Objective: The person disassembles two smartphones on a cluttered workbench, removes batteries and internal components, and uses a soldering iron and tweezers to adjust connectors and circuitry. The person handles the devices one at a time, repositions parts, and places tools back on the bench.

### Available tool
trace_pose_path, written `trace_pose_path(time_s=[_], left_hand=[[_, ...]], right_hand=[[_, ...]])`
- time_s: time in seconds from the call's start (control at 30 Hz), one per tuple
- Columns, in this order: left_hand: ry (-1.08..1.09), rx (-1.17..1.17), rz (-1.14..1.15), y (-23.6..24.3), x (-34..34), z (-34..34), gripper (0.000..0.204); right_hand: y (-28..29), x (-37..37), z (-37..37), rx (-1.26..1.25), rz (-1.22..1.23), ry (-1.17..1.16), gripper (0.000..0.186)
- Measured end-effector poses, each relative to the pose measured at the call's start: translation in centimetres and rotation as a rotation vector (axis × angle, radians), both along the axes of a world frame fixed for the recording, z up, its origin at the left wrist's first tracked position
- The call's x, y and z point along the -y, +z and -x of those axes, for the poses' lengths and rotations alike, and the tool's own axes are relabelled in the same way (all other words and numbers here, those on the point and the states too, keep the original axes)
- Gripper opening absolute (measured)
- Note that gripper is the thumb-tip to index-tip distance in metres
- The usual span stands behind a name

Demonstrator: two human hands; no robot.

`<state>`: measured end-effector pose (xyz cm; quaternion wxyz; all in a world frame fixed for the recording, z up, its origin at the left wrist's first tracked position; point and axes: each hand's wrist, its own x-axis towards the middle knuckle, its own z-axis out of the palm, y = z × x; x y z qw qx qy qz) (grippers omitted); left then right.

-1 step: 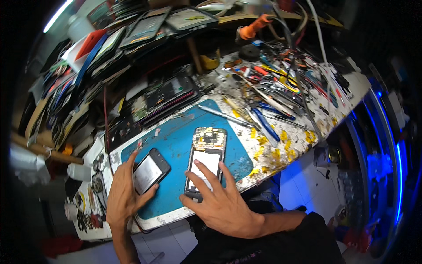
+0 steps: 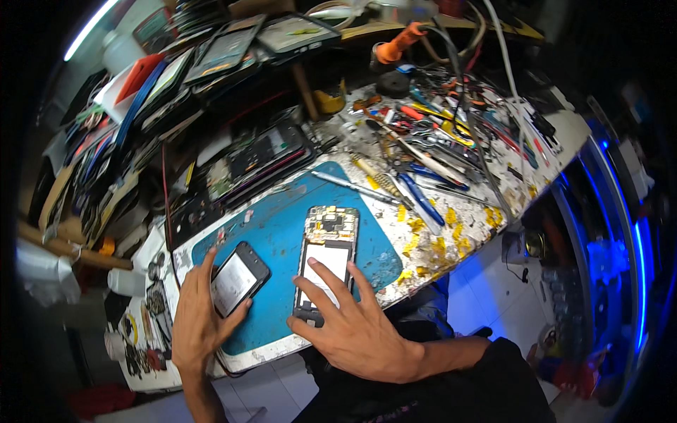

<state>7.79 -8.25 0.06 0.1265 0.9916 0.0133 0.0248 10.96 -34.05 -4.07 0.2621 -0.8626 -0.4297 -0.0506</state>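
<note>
A small dark phone part with a pale inner panel [image 2: 235, 283] lies tilted on a blue work mat [image 2: 273, 233]. My left hand [image 2: 197, 314] is spread beside it, the index finger along its left side and the thumb by its lower right edge. To the right lies an opened phone [image 2: 330, 223], its circuit board bare at the top and a white battery-like block below. Over its lower half, my right hand [image 2: 356, 321] spreads its fingers, with fingertips resting on the block and along both sides. Whether either hand grips is hard to see.
Beyond the mat lies a silver pen-like tool [image 2: 352, 187]. Blue-handled pliers [image 2: 422, 200] and many hand tools crowd the right side. Phone shells [image 2: 271, 151] lie behind the mat. Stacked phone parts [image 2: 226, 53] fill the back left, and an orange-handled tool [image 2: 398, 44] stands at the back.
</note>
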Motion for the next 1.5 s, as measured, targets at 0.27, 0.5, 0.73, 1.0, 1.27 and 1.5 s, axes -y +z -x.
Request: trace_pose_path(time_s=[0.27,0.5,0.73,1.0,1.27,1.5], left_hand=[[-0.181,0.187,0.3,-3.1,8.0,4.6,0.079],[0.017,0.38,0.45,-6.2,10.6,5.5,0.076],[0.035,0.438,0.416,-6.7,12.2,5.6,0.074],[-0.022,0.406,0.276,-6.2,12.4,4.6,0.069],[0.082,0.432,0.433,-6.7,11.6,4.6,0.035],[0.008,0.394,0.347,-6.0,11.6,4.3,0.048]], right_hand=[[0.4,2.2,-1.7,-0.076,-0.254,-0.247,0.062],[-1.0,1.1,-2.6,-0.176,-0.504,-0.095,0.052],[-0.7,1.2,-4.6,-0.207,-0.543,-0.012,0.039],[-0.6,8.2,-9.7,0.172,-0.333,-0.418,0.021],[-0.8,12.4,-13.4,0.286,-0.309,-0.583,0.031],[-0.7,14.4,-16.3,0.347,-0.03,-0.673,0.027]])
